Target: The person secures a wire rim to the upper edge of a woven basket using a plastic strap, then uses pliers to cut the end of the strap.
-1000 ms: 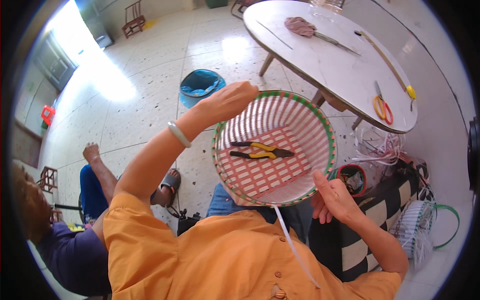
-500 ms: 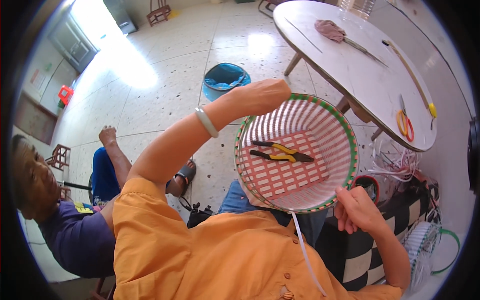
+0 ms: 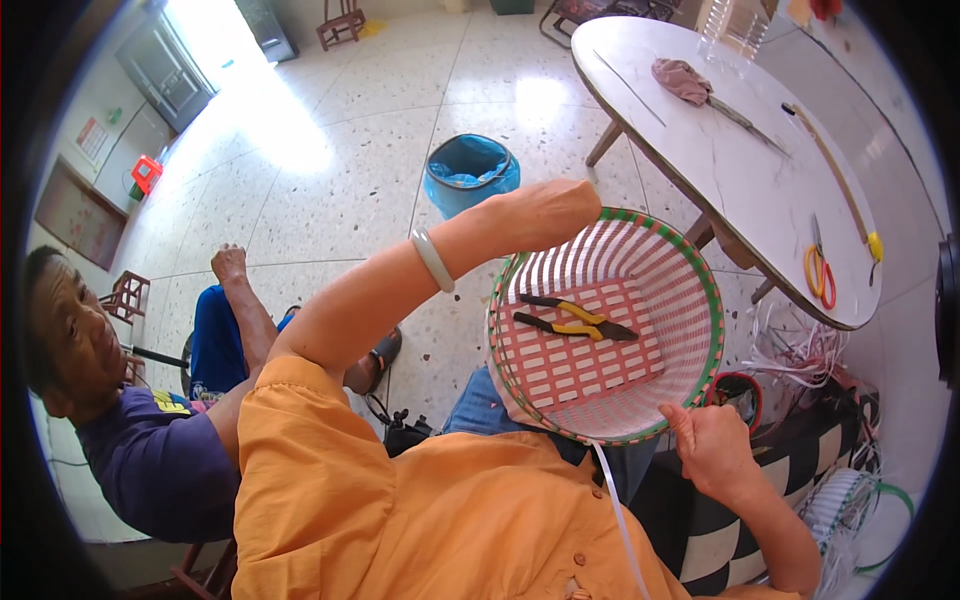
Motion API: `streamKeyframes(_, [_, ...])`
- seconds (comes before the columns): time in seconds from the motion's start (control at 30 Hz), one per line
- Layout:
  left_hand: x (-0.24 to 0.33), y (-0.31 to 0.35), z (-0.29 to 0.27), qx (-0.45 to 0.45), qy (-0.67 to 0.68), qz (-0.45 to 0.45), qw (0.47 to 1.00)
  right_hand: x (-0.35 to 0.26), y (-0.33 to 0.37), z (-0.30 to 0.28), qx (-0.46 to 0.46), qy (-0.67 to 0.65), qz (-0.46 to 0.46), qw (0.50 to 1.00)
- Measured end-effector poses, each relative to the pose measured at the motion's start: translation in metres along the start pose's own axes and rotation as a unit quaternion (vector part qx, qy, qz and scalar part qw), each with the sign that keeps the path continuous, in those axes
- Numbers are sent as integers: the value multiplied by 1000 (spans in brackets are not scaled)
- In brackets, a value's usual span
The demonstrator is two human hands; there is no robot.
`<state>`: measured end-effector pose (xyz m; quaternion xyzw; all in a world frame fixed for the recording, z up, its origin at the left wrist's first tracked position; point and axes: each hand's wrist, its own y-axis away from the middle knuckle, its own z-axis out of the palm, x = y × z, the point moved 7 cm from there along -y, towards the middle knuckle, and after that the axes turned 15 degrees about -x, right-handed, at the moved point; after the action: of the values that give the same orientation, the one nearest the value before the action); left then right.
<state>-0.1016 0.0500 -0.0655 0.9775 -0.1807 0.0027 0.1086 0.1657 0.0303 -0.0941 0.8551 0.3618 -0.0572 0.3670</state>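
A round woven basket [image 3: 690, 320] of pink and white plastic strips, with a green and orange rim, rests tilted on my lap. My left hand [image 3: 555, 213], a pale bangle [image 3: 432, 260] on its wrist, is closed on the far rim; its fingertips are hidden. At the near right rim, my right hand [image 3: 715, 452] has curled fingers, its thumb at the edge. Pliers [image 3: 580, 318] with yellow and black handles lie on the basket's bottom. From the near rim a white plastic strip [image 3: 620, 510] hangs down over my orange shirt.
A white oval table [image 3: 740, 170] bears orange-handled scissors [image 3: 820, 268], a pink cloth [image 3: 682, 80] and a thin stick [image 3: 825, 150]. A blue-lined bin [image 3: 470, 200] stands on the floor. On my left sits another person [image 3: 150, 460]. Loose strips [image 3: 800, 345] lie at right.
The whole view has shifted, so most things appear lower and further right. My right thumb has moved slightly along the rim. My left hand keeps its place on the far rim.
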Motion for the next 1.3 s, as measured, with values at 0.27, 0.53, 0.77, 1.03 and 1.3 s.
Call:
streamKeyframes(0.27, [8,14,8,115,-27,-67,991,-45,8,-78,167,125,-61,976])
streamKeyframes(0.53, [18,23,-5,134,4,-132,982,-92,-77,-121,336,65,-373,862])
streamKeyframes(0.77, [15,28,-1,151,-45,-136,978,-109,-109,-122,301,114,-454,831])
streamKeyframes(1.03, [12,32,2,170,-39,-137,975,-113,-115,-119,292,99,-483,820])
streamKeyframes(1.3, [4,50,2,196,271,-135,933,-106,-112,-118,330,86,-489,803])
